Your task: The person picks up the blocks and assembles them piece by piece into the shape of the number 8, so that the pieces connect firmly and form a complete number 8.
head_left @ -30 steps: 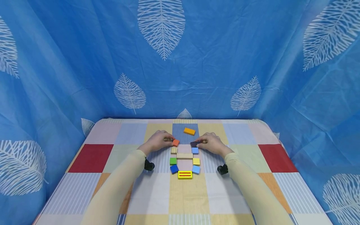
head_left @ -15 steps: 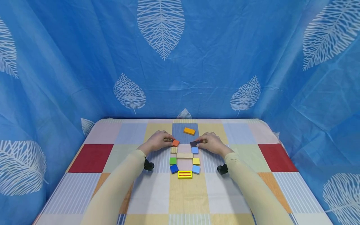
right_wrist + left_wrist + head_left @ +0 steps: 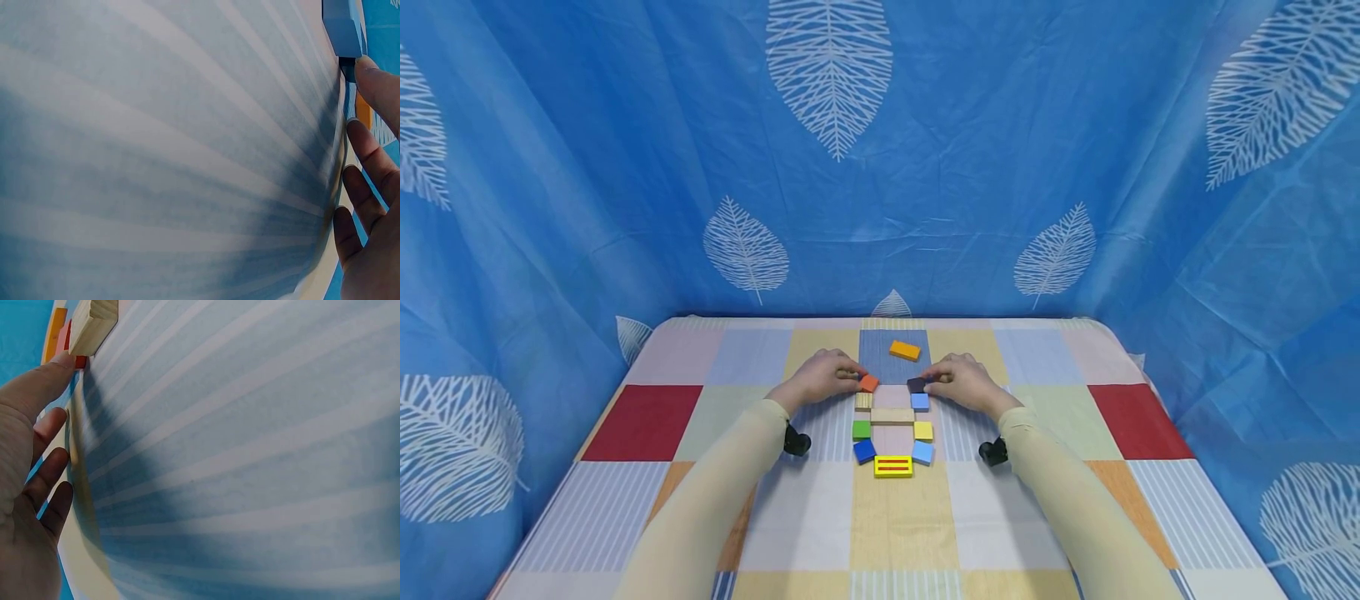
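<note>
Between the thumb and index finger of my left hand (image 3: 820,377) is a small orange-red block (image 3: 869,383), turned slightly askew on the cloth. My right hand (image 3: 966,382) pinches a black block (image 3: 916,385) on the opposite side. Just nearer than the orange-red one lies a striped wooden block (image 3: 863,402); a light blue block (image 3: 920,402) lies just nearer than the black one. In the left wrist view the wooden block partly hides the orange-red block (image 3: 80,362). The right wrist view shows the black block (image 3: 347,69) mostly hidden behind the light blue one and my thumb.
A plain wooden bar (image 3: 892,417) spans the middle. Nearer are a green block (image 3: 861,430), a yellow block (image 3: 923,431), a dark blue block (image 3: 865,451), another light blue block (image 3: 922,452) and a yellow red-striped block (image 3: 892,467). An orange block (image 3: 905,350) lies farther back.
The orange-red block has shifted very slightly toward me under my left hand. My right hand and the other blocks show no visible movement.
</note>
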Demonstrator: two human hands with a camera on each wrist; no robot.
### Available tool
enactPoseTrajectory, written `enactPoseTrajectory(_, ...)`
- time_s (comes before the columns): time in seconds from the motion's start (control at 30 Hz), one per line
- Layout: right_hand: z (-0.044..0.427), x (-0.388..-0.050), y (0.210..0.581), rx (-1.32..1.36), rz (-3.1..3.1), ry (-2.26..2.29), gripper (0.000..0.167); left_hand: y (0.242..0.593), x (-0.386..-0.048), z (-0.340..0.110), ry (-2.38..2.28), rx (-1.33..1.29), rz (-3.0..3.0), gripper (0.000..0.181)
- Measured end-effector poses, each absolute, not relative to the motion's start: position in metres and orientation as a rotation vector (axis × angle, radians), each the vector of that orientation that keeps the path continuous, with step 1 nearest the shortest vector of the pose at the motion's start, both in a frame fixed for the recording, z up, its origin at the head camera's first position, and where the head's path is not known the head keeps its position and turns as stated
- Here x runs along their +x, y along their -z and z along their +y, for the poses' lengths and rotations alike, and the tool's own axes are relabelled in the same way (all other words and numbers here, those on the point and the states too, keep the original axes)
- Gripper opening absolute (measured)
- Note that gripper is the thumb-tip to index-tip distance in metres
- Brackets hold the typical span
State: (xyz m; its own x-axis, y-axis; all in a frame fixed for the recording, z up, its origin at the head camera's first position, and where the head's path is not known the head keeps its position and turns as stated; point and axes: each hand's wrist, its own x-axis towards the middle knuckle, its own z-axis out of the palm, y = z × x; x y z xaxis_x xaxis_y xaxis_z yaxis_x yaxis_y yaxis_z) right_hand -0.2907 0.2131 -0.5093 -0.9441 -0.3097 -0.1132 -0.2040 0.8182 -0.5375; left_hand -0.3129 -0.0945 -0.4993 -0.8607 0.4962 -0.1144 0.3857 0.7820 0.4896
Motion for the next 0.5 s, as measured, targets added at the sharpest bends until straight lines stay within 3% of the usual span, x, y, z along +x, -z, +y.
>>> enactPoseTrajectory(0.5, 0.2142, -0.29, 0.5084, -0.438, 2.809, 0.81, 0.026, 0.4997, -0.3137, -0.0933, -0.685, 0.656, 2.733, 0.03)
